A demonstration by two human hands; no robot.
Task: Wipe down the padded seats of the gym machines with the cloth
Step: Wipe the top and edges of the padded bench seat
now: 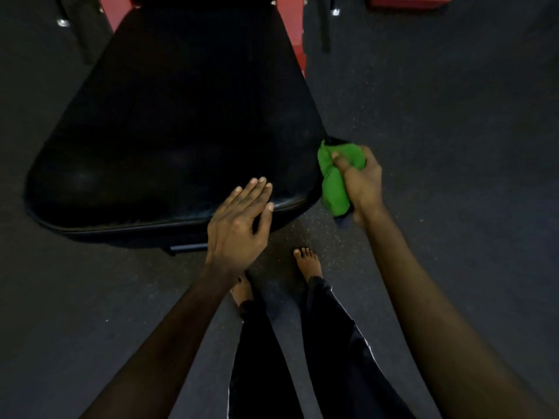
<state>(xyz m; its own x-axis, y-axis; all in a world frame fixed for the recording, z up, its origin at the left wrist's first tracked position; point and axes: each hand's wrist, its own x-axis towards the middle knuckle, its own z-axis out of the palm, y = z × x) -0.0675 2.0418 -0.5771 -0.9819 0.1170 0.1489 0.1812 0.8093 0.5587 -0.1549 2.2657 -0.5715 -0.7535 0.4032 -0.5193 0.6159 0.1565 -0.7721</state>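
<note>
While the right grip (pixel 360 182) clenches a bunched green cloth (pixel 332 189) at a corner of the black padded seat (pixel 169 131), the left grip (pixel 239 225) lies released, fingers flat on its front edge.

The black padded seat (pixel 169 122) runs past the top edge, and its surface is too dark to show any texture. A red frame (pixel 292 22) behind it is mostly hidden by the seat and cut off at the top. A red object (pixel 411 0) at top right shows only its lower edge. The green cloth (pixel 332 182) is partly covered by the right hand (pixel 361 182) gripping it. A blurred dark scrap (pixel 343 222) under that hand cannot be identified. Whether cloth touches seat is unclear. The wrist of the left hand (pixel 239 225) hides part of the left foot (pixel 242 293). The trouser legs (pixel 332 343) are cut off at the bottom.
</note>
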